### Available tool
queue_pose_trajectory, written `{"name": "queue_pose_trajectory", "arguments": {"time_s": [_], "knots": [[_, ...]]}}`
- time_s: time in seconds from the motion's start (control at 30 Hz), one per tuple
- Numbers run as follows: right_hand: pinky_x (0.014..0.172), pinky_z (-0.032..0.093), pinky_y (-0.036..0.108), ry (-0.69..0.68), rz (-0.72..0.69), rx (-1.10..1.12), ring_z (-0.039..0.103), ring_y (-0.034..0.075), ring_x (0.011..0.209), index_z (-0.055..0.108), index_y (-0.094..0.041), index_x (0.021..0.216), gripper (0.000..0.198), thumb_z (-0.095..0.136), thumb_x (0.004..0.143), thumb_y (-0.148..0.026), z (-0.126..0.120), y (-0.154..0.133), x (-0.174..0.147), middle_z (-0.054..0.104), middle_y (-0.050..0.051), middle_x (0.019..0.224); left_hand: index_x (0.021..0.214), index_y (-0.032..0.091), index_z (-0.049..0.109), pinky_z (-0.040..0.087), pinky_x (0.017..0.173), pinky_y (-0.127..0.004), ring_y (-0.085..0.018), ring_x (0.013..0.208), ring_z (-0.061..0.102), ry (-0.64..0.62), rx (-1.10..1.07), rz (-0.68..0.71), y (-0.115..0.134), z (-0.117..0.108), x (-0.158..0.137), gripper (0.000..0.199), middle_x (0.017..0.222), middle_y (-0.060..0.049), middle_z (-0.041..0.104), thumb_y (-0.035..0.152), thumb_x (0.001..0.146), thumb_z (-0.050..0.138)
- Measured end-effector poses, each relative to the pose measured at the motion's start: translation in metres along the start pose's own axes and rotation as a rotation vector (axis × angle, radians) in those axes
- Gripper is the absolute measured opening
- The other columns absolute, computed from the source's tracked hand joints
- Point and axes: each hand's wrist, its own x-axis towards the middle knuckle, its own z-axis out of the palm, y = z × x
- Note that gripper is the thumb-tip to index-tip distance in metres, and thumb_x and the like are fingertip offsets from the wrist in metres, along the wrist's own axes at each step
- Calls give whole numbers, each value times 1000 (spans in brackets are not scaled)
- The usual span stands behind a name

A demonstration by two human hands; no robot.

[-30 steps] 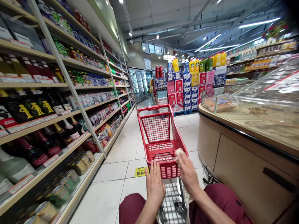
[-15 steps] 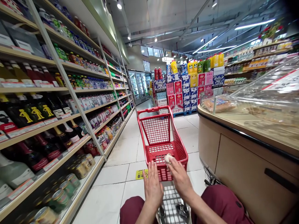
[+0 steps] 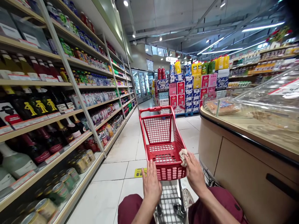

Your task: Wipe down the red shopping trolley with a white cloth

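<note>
"What do we see from the head camera?"

"We have a red shopping cart (image 3: 163,151) straight ahead at twelve o'clock. Our right hand (image 3: 196,172) has a pale, crumpled cloth (image 3: 183,157) at the cart's rim, around four o'clock on it."

"How is our grip on each side?"

"On the right, our fingers are closed round the cloth. Our left hand (image 3: 152,182) is flat with fingers straight, at the cart's near edge around seven o'clock, and we see nothing in its grip."

"And around us?"

"We have drink shelves (image 3: 93,109) at ten o'clock, stacked boxes (image 3: 181,88) at one, and a worktop (image 3: 245,165) at three."
</note>
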Motion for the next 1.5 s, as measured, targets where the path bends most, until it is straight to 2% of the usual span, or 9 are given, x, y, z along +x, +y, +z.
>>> {"name": "queue_pose_trajectory", "arguments": {"time_s": [0.23,0.4,0.6,0.77,1.0,1.13,1.23,1.37,1.5], "knots": [[99,33,43,-92,-255,78,31,17,125,45,-22,123,50,29,81,-3,11,-30,-6,45,5,129,135,11,19,9,106,-50,-21,132,11,18,-10,-4,-2,2,-3,76,142,-10,20,6,62,39],[98,32,48,10,-47,-18,29,21,126,42,-18,126,48,30,81,-6,-1,-2,-1,39,9,133,136,10,16,9,106,-48,-22,132,8,45,-40,-22,1,4,-7,78,143,-11,16,6,62,40],[99,33,42,-65,-227,14,29,17,126,42,-23,125,50,29,81,-4,8,-26,-4,41,4,132,136,10,12,11,106,-48,-21,132,9,53,-15,5,0,2,-7,80,143,-10,17,5,62,39],[98,32,46,-5,-36,-81,30,21,125,45,-16,124,47,29,81,-6,2,-10,0,41,10,131,136,10,15,11,106,-47,-21,132,8,54,-3,7,1,3,-7,77,143,-10,16,5,63,39],[101,29,39,-111,-271,0,33,15,124,47,-23,122,56,29,75,2,16,-47,0,44,2,130,136,12,13,11,106,-49,-21,131,12,31,2,31,-5,-1,-7,78,142,-10,20,5,63,39],[98,30,46,-112,-66,-70,34,21,123,41,-19,126,54,30,76,-3,2,-13,3,41,7,132,137,12,9,12,105,-50,-22,131,12,66,-83,57,1,-11,-3,76,143,-10,17,6,67,39],[97,31,47,-160,-43,15,38,22,121,29,-19,133,52,32,82,-16,-2,-15,4,40,8,132,137,14,6,15,105,-50,-23,131,13,45,-212,179,20,-14,12,74,143,-10,15,14,72,41],[94,38,42,-233,-123,132,44,21,116,9,-20,138,57,31,86,-28,3,-32,3,42,7,131,136,15,16,26,103,-42,-20,126,28,-15,-346,262,46,-8,40,61,138,-10,30,20,79,39],[88,42,40,-121,-73,122,50,20,110,11,-22,138,54,27,87,-28,10,-5,-5,46,7,128,122,20,44,25,104,-40,-14,109,51,63,-396,285,37,1,55,40,117,-5,57,16,83,36]]}}
